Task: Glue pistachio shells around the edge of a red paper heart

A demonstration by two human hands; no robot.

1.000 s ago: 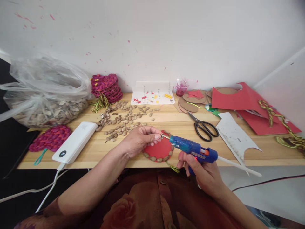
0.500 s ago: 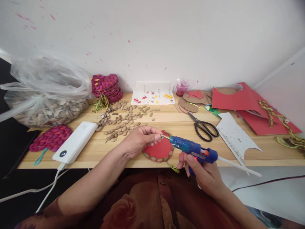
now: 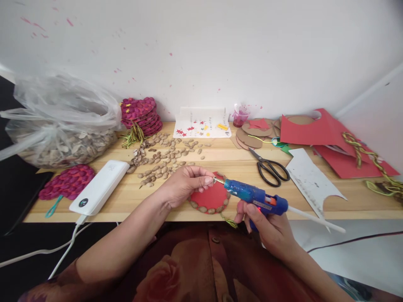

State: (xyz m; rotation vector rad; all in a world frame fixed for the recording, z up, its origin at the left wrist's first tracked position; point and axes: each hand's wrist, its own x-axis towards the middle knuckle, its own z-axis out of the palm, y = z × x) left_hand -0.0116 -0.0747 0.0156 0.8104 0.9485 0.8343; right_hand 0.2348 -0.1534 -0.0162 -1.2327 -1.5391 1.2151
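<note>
My right hand (image 3: 266,222) grips a blue hot glue gun (image 3: 252,193), whose white glue stick (image 3: 315,219) sticks out at the back. The metal nozzle points left and meets a small nutshell piece (image 3: 214,179) pinched between the thumb and fingertips of my left hand (image 3: 190,183). The fingers cover most of that piece. Beneath lies a round red card (image 3: 206,196) with brown peanut shells (image 3: 203,209) along its lower and right rim. A yellow-green tassel (image 3: 229,221) hangs from its lower edge. My left hand hides the card's left side.
Loose peanut shells (image 3: 163,161) are scattered behind my left hand. To the left are a white power bank (image 3: 100,186) and a plastic bag of shells (image 3: 63,138). Black scissors (image 3: 269,167), a white card scrap (image 3: 315,182) and red card sheets (image 3: 315,134) lie to the right.
</note>
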